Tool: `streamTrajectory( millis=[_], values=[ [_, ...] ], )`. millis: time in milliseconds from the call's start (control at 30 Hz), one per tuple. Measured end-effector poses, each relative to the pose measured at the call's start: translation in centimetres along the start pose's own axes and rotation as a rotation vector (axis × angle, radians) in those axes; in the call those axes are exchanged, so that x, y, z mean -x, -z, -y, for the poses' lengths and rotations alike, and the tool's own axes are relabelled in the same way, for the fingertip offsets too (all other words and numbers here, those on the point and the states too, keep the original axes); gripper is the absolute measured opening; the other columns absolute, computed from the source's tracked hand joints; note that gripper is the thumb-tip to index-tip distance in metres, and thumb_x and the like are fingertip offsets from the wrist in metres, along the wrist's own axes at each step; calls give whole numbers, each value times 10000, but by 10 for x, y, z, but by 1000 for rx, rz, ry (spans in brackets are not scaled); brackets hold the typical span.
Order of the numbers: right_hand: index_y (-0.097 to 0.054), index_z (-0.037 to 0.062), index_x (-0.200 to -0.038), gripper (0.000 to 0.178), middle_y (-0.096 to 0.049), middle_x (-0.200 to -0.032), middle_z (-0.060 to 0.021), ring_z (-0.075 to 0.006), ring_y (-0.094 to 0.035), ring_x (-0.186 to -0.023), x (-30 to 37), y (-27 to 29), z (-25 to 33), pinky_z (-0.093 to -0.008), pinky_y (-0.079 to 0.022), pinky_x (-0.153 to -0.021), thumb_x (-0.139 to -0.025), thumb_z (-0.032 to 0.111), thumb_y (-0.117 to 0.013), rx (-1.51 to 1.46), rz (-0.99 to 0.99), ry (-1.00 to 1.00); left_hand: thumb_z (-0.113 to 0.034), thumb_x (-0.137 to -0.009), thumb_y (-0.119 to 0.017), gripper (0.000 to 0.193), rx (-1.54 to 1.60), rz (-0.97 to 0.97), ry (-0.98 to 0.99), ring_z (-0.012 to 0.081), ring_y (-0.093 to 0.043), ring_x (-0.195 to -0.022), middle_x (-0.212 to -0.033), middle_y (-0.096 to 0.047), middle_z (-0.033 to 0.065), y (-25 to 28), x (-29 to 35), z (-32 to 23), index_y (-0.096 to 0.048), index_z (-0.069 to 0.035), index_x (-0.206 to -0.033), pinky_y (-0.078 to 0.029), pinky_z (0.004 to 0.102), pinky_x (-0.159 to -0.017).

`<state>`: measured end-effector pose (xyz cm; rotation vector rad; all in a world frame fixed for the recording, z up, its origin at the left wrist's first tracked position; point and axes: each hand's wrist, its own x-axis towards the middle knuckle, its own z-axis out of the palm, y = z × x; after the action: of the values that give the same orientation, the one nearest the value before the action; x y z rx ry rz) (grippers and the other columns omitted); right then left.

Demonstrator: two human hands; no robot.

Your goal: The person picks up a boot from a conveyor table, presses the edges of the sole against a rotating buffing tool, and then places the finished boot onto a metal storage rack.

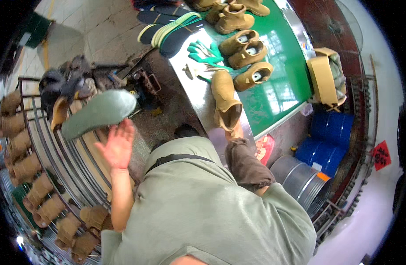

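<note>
My left hand (117, 145) is raised at the left, palm up, with the thumb stretched away from the fingers. A grey-green shoe sole (99, 114) appears just beyond it, its edge by my fingertips; whether they bear it I cannot tell. On the right, my right hand (236, 132) grips a tan boot (223, 90) at its collar, with most of the fingers hidden. The boot lies over the metal edge (198, 95) of the bench, its opening toward me. White-and-green work gloves (206, 56) lie just beyond the boot.
Several tan boots (248, 54) stand on the green bench top (282, 75), near dark insoles (178, 37). A cardboard box (320, 77) is at its right end. Blue drums (322, 152) and a grey drum (295, 176) stand at right. Left, a metal rack (57, 154) adjoins more boots (37, 192).
</note>
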<state>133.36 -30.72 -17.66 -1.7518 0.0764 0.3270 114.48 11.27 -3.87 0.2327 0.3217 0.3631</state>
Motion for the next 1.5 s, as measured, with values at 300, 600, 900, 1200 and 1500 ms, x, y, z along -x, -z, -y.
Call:
streamTrajectory(
  millis=[300, 600, 900, 1200, 1500],
  values=[
    [-463, 132, -1397, 664, -390, -1448, -127, -190, -672, -909, -123, 66, 116, -306, -592, -757, -802, -46, -699, 796, -88, 448, -516, -904, -621, 661, -68, -607, -608, 328, -484, -1309, -1391, -541, 108, -69, -64, -9, -488, -92, -1393, -309, 581, -1141],
    [-637, 22, -1169, 384, -604, -1036, -189, -366, -579, -976, -245, 144, 11, -456, -480, -867, -957, 342, -620, 1074, 244, 620, -481, -890, -647, 530, -26, -640, -874, 258, -628, -1049, -1168, -666, 64, -83, 86, 22, -589, -104, -1259, -514, 442, -914],
    [-644, 4, -1005, 426, -648, -936, -161, -242, -621, -760, -261, 130, 26, -385, -513, -690, -942, 425, -640, 941, 277, 304, -427, -898, -600, 505, 276, -1501, -1915, 320, -581, -1093, -1196, -617, 104, -48, 421, 80, -579, -75, -1259, -464, 489, -967],
    [-655, 32, -1053, 289, -670, -942, -51, -132, -561, -701, -335, 164, 147, -250, -423, -543, -927, 287, -703, 283, -31, 189, -58, -871, -690, 354, -959, -883, -789, 154, -640, -909, -990, -656, 76, 89, 178, 27, -585, -46, -1209, -529, 318, -877],
    [-648, 28, -1050, 204, -515, -727, 32, -36, -394, -574, -41, -13, 356, -206, -301, -505, -1014, 204, -551, 404, 305, 678, -373, -925, -598, 496, -1543, 363, -333, 331, -633, -1066, -1155, -642, 204, -69, -28, 9, -546, -18, -1267, -484, 404, -925]
  ],
)
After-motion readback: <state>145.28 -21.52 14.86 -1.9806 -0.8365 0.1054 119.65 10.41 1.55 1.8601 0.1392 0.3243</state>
